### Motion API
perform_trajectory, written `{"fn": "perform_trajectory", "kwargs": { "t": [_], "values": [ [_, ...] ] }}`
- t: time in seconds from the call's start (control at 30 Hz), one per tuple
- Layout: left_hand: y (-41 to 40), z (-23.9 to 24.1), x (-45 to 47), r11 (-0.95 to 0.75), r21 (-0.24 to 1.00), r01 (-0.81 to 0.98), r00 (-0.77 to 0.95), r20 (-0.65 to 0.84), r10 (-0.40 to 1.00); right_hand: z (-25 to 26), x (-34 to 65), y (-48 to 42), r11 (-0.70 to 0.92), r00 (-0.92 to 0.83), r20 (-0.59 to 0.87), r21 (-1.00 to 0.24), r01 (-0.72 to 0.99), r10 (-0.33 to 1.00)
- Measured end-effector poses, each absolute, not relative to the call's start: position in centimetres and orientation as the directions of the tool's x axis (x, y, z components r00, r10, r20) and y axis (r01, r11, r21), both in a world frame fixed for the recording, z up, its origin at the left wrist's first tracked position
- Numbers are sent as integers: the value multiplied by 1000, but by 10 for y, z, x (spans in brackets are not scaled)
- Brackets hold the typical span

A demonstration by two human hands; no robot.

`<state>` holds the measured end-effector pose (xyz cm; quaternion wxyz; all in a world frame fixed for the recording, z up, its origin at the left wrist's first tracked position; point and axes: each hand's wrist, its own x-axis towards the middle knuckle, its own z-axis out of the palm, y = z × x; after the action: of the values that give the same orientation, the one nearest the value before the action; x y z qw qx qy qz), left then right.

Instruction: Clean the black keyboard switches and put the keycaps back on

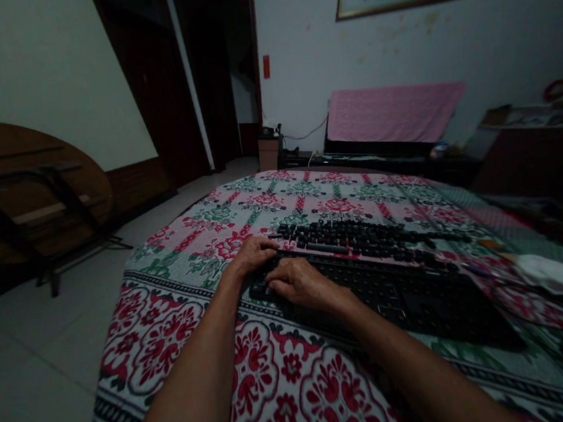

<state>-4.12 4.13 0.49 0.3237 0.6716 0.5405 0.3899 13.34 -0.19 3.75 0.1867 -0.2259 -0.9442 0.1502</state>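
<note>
A black computer keyboard (452, 304) lies slantwise on the patterned cloth, with much of its key area bare of keycaps. At its far left corner, my left hand (253, 254) grips the edge with bent fingers; its thumb is hidden. My right hand (299, 283) is over the left end of the keyboard, thumb and fingers pressed together low against it. Whatever is between those fingertips is too dark and small to make out. Just behind the keyboard, many loose black keycaps (358, 230) lie in a long heap, with a dark grey bar-shaped key (328, 248) in front.
The red, green and white cloth (283, 372) covers the table. To the right lie a crumpled white item (560, 275) and dark cables. A folded round tabletop (18, 151) leans at the left wall. A pink towel (392, 113) hangs over something at the back.
</note>
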Motion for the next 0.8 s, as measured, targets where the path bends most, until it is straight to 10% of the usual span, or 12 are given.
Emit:
{"fn": "perform_trajectory", "kwargs": {
  "t": [0.27,0.8],
  "values": [
    [39,8,-41,-173,879,445,105,140,985,37,159,57,548,-445,359,-271,791,820],
    [43,4,-42,-184,826,534,108,149,983,40,145,79,350,-342,77,-120,929,936]
  ]
}}
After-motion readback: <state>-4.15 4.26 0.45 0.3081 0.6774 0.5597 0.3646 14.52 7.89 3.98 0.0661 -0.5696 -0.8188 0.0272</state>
